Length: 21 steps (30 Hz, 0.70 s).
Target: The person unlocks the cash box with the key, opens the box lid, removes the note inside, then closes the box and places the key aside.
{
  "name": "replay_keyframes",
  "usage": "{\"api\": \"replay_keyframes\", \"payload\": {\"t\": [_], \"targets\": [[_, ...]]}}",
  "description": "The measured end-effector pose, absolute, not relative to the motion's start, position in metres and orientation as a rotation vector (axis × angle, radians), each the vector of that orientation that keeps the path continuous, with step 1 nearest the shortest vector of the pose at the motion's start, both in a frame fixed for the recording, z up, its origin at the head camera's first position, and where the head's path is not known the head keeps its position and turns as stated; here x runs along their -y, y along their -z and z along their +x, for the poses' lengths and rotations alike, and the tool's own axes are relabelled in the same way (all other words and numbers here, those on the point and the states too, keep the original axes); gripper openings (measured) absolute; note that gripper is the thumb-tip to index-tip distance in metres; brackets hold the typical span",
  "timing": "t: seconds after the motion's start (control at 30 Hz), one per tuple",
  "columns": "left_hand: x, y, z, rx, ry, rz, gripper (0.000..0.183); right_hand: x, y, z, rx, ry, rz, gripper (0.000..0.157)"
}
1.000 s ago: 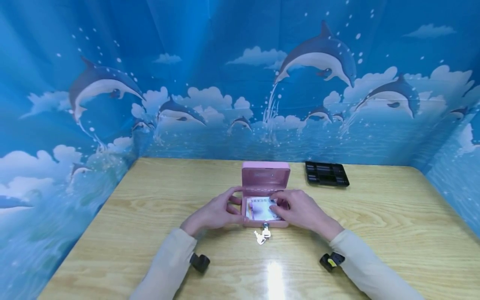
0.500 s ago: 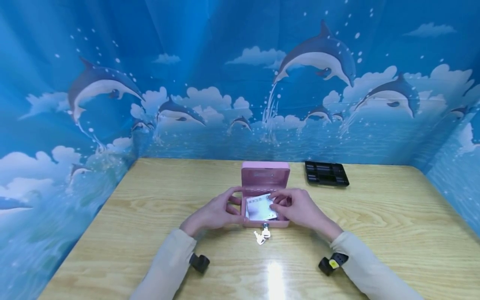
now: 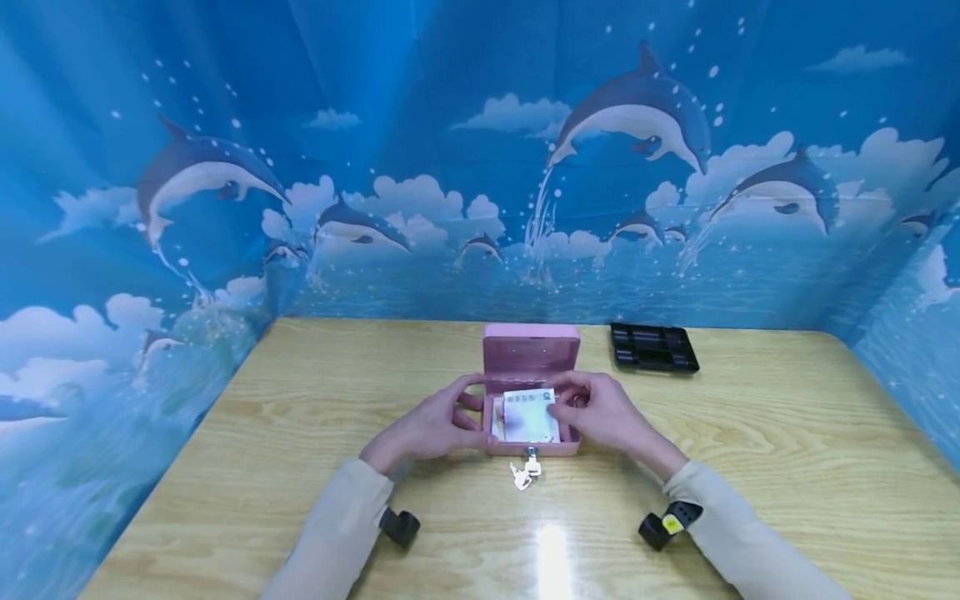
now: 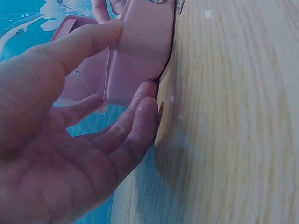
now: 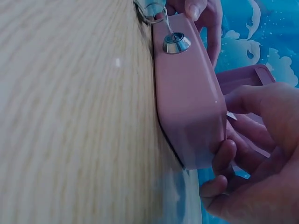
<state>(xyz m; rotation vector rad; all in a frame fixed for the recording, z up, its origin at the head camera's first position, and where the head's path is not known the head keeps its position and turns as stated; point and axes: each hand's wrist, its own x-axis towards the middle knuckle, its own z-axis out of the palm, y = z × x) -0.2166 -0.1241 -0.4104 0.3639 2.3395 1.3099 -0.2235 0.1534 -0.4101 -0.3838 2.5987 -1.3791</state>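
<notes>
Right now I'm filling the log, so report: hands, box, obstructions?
Left hand holding pink box, lid open. Right hand pinching paper inside. Nothing seen in the way; black tray apart.

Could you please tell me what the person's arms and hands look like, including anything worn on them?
The left hand and right hand wear no gloves. The left sleeve and right sleeve are long, plain and pale off-white. Each wrist carries a small black device; the right device has a bright yellow patch beside it.
</notes>
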Motion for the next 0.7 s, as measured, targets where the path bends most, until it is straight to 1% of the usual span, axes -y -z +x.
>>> {"api": "replay_keyframes", "payload": {"t": [0.13, 0.27, 0.47, 0.7], "targets": [[0.123, 0.411, -0.217, -2.340, -1.314, 0.362, 0.089, -0.153, 0.412, -0.224, -2.667, 1.382, -0.434, 0.024], [0.122, 0.411, -0.217, -2.343, -1.320, 0.349, 0.087, -0.153, 0.412, -0.226, -2.724, 1.375, -0.463, 0.017], [0.123, 0.409, -0.216, -2.339, -1.315, 0.374, 0.085, -0.156, 0.408, -0.227, -2.619, 1.463, -0.372, 0.018], [0.123, 0.409, -0.215, -2.346, -1.305, 0.354, 0.088, -0.162, 0.399, -0.229, -2.502, 1.604, -0.261, 0.022]]}}
